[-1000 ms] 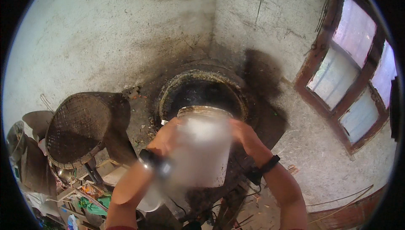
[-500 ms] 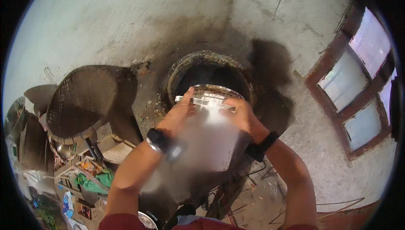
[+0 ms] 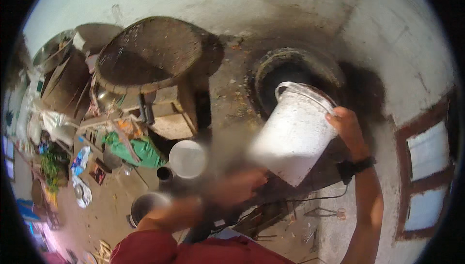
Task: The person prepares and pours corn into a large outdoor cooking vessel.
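Bucket (image 3: 298, 135) tilts, mouth toward pot (image 3: 265, 70); long axis slants down-left from right hand (image 3: 348, 127), nearer, clamped on rim. Left hand (image 3: 244, 182) blurred near base; can't tell grip.

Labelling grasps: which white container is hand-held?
The tilted white bucket, right hand gripping it near its rim; the other, a round white tub farther left, has no hand on it.

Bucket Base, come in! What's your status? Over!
Right hand gripping white bucket at its rim. Left hand blurred, contact unclear. White bucket tilted, rim toward dark round basin. White bucket hides part of basin. Over.
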Available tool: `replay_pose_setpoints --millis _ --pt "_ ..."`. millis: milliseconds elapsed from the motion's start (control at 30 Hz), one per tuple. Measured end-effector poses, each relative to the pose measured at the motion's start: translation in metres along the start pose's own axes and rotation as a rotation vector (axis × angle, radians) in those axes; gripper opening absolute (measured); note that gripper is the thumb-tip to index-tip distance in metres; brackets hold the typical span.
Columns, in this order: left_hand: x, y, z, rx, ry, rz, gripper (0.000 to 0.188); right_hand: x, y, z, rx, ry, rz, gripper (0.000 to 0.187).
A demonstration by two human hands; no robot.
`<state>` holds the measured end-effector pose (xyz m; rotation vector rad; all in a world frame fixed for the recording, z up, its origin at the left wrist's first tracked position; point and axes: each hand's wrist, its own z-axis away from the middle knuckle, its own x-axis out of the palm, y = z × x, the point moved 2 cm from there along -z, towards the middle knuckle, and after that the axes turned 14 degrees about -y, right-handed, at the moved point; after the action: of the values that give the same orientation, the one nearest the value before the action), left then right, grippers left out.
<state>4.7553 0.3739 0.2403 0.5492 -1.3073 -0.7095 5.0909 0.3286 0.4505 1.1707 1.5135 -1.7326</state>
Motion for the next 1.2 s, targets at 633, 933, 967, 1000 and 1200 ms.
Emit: replay_pose_setpoints --millis 633,933,967,1000,1200 --pt "0.041 0.114 -0.033 0.185 -0.019 0.251 0.076 0.007 0.071 -0.057 0.199 -0.132 -0.148 0.023" --pt "0.012 0.089 0.009 0.128 0.143 0.252 0.075 -0.007 0.097 -0.046 0.334 -0.262 -0.017 0.024" --pt "0.009 0.080 0.014 0.138 0.161 0.251 0.075 -0.004 0.089 -0.042 0.329 -0.224 -0.220 0.022" --pt "0.010 0.074 0.020 0.148 0.184 0.286 0.074 -0.003 0.081 -0.038 0.321 -0.183 -0.421 0.021" --pt "0.026 0.052 0.073 0.253 0.307 0.384 0.064 -0.022 0.084 -0.018 0.220 -0.219 -0.283 0.016"
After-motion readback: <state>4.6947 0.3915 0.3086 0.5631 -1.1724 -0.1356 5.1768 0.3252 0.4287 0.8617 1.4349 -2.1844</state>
